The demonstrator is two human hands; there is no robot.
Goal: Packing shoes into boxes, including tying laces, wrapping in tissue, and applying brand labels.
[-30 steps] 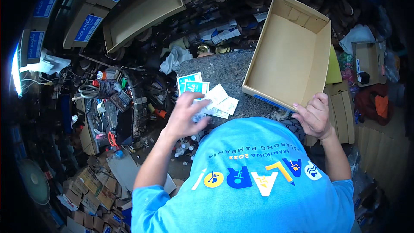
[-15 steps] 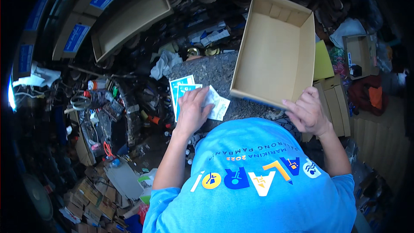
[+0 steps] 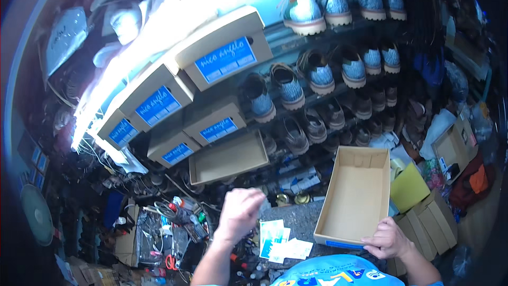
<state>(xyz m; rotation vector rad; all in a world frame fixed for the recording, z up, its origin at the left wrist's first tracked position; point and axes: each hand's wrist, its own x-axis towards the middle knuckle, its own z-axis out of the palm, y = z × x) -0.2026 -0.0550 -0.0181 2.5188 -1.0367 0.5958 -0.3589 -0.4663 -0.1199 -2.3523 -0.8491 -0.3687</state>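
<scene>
Shoe shelves at twelve o'clock; my right hand (image 3: 389,239) clamps the box (image 3: 355,197) rim to steady it, left hand (image 3: 241,213) loosely curled, empty, above labels (image 3: 275,238).

Left hand (image 3: 241,213) raised ahead of body, back of hand turned to camera, fingers curled loosely inward into near-fist; whether anything is pinched cannot be told. Left forearm seen rising bare from lower edge, angled up and slightly right. Right hand (image 3: 388,239) held lower, at right, knuckles up, fingers bent forward and down, thumb side turned inward. Right forearm entered from lower right corner. Hands kept well apart.
</scene>
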